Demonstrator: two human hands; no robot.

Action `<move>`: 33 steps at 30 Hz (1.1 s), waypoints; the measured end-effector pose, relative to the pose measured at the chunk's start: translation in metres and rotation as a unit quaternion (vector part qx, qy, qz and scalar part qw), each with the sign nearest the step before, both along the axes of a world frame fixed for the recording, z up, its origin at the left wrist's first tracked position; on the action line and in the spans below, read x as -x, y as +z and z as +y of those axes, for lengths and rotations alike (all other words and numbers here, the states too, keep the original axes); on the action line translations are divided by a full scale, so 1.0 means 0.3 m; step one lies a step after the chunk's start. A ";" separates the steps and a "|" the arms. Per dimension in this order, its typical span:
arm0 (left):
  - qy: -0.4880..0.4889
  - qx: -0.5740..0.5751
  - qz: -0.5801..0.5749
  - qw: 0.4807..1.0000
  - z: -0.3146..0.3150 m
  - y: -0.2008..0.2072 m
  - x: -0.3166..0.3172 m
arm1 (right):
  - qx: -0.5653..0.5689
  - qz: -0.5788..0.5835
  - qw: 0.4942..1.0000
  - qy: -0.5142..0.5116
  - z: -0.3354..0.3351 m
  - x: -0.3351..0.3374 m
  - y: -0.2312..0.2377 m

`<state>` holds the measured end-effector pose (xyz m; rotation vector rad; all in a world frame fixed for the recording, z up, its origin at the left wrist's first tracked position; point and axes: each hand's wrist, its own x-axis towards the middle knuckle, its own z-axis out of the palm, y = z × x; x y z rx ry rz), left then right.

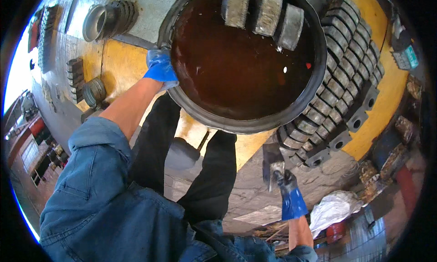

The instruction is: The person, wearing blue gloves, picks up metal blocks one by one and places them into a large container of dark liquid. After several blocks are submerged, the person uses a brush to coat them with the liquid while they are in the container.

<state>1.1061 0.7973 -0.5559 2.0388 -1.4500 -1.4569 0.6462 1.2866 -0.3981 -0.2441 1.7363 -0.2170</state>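
A large round metal basin (255,124) holds dark brown liquid. My left hand (161,67), in a blue glove, is closed on its left rim, the fingertips partly hidden. Low on the right, my right hand (290,191), in a blue glove with dark, dirty fingers, grips a grey metal block (273,161) away from the basin. Three similar metal blocks (267,12) sit side by side at the basin's far side, over the liquid.
Several rows of stacked metal blocks (339,77) stand right of the basin, beside lugs with holes (357,120). Ring-shaped metal parts (109,20) and a small block stack (75,79) lie left. A white bag (334,209) lies lower right. My legs (209,175) are below the basin.
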 end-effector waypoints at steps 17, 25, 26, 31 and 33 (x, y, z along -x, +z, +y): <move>0.115 0.056 -0.179 0.975 -0.053 0.075 0.003 | 0.205 -0.037 0.977 -0.052 -1.309 -0.541 0.121; 0.126 0.075 -0.158 0.977 -0.058 0.104 -0.006 | 0.175 -0.053 0.967 -0.179 -1.780 -0.741 -0.202; 0.140 0.075 -0.149 0.976 -0.058 0.107 -0.008 | 0.167 -0.048 0.967 -0.185 -1.817 -0.764 -0.215; 0.156 0.085 -0.130 0.975 -0.065 0.111 -0.009 | 0.151 -0.059 0.965 -0.204 -1.950 -0.845 -0.240; 0.160 0.083 -0.129 0.975 -0.065 0.114 -0.011 | 0.149 -0.073 0.972 -0.164 -1.988 -0.850 -0.244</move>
